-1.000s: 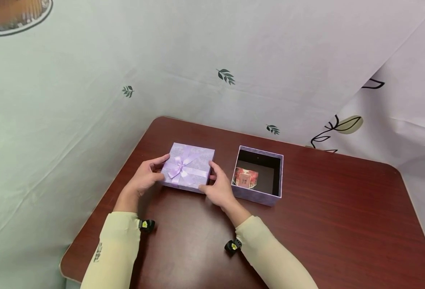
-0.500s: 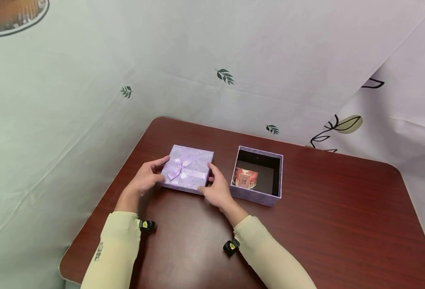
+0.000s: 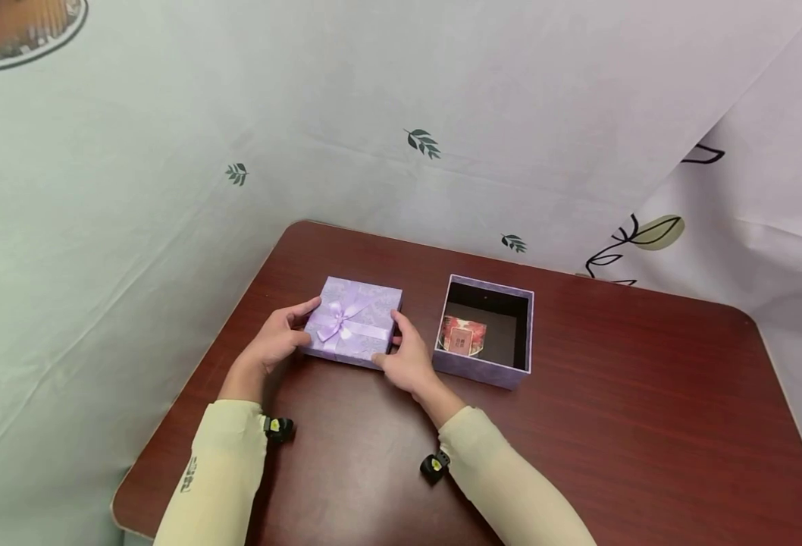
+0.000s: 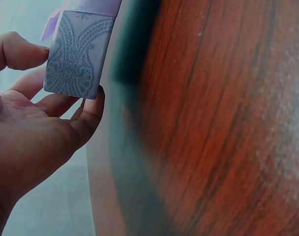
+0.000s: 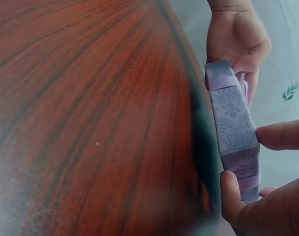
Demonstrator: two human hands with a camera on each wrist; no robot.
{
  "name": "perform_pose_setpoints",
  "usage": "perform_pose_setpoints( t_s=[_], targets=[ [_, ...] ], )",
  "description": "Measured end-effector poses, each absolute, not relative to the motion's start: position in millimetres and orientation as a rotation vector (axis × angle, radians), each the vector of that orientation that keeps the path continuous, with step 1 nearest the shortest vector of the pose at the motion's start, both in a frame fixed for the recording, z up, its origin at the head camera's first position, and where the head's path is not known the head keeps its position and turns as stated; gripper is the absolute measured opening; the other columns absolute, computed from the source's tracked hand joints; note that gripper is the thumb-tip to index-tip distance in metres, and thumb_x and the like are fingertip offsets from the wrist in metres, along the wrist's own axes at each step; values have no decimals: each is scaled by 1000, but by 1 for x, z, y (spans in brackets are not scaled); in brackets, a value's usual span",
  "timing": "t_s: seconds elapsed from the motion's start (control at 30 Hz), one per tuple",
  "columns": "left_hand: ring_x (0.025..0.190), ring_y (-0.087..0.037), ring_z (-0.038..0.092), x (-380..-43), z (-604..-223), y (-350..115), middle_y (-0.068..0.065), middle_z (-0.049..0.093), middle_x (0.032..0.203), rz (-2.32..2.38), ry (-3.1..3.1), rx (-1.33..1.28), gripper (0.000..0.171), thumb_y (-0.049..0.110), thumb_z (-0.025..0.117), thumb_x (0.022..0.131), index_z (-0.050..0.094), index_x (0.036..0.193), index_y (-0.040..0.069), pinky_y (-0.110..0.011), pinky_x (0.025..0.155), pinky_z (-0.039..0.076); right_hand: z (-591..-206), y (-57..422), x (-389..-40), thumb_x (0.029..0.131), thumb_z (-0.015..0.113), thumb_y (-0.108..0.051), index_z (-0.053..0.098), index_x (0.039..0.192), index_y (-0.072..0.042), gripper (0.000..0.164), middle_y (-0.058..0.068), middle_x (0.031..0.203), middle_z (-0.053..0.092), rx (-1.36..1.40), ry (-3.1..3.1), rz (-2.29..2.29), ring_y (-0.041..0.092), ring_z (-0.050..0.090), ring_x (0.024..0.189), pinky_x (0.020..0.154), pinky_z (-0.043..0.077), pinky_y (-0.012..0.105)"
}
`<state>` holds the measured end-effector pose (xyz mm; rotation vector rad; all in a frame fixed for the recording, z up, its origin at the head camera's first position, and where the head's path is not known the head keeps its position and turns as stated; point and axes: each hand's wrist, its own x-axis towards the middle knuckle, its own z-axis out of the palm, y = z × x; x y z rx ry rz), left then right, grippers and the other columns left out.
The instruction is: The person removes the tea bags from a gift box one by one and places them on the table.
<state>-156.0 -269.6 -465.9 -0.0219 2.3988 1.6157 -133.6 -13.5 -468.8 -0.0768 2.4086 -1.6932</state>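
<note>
Both hands hold a lilac patterned gift box lid (image 3: 374, 302), which has a satin ribbon and bow on top. My left hand (image 3: 273, 340) grips its left side. In the left wrist view the thumb is at the upper edge and fingertips curl under the lower edge of the lid (image 4: 76, 59). At the right front corner, my right hand (image 3: 409, 358) pinches the lid between thumb and fingers. The right wrist view shows the lid (image 5: 233, 118) edge-on, above its dark shadow. Its inside is hidden.
Right of the lid stands the lidless purple box base (image 3: 479, 369) with a dark interior. Inside it, at the left, lies a red printed packet (image 3: 462, 337). The brown wooden table (image 3: 633, 394) backs onto a white leaf-print curtain (image 3: 346, 98).
The lid and both hands have shifted slightly toward the person. The grip looks the same, and the box base with its packet stays in place.
</note>
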Motion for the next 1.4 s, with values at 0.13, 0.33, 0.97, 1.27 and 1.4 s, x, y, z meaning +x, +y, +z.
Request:
perform_pose_setpoints(
  t_s=[0.13,0.33,0.97,1.27,1.4],
  targets=[
    [136,-33,37,-156,-469,-269,-18,35,156,1589,2409,-34,77,-9,59,80,40,153,7,-39,97,42,-470,-14,-133,77,79,0,40,151,-6,85,19,143,47,-73,2407,-1686,34,55,117,94,49,46],
    [142,-36,31,-155,-471,-269,-20,33,157,1601,2405,-24,77,-9,59,80,38,153,4,-50,111,35,-474,-15,-134,76,78,2,39,152,-5,85,19,144,46,-90,2410,-1685,35,54,118,95,49,46],
    [141,-36,32,-155,-476,-266,-21,32,157,1532,2447,3,80,-9,61,78,37,153,3,-50,107,38,-482,-18,-134,73,76,4,39,151,-4,87,22,143,46,-88,2439,-1664,34,55,117,95,49,44],
    [143,-34,29,-154,-475,-264,-18,32,158,1525,2451,-11,79,-10,60,79,36,154,4,-48,106,39,-485,-19,-135,72,77,4,40,151,-5,87,22,141,47,-105,2484,-1633,33,57,115,95,49,44],
    [144,-36,26,-154,-475,-264,-19,30,158,1526,2447,-4,79,-10,60,80,36,154,3,-52,110,35,-486,-19,-135,73,78,4,41,150,-4,86,22,141,47,-110,2491,-1626,33,57,115,95,49,45]
  ],
)
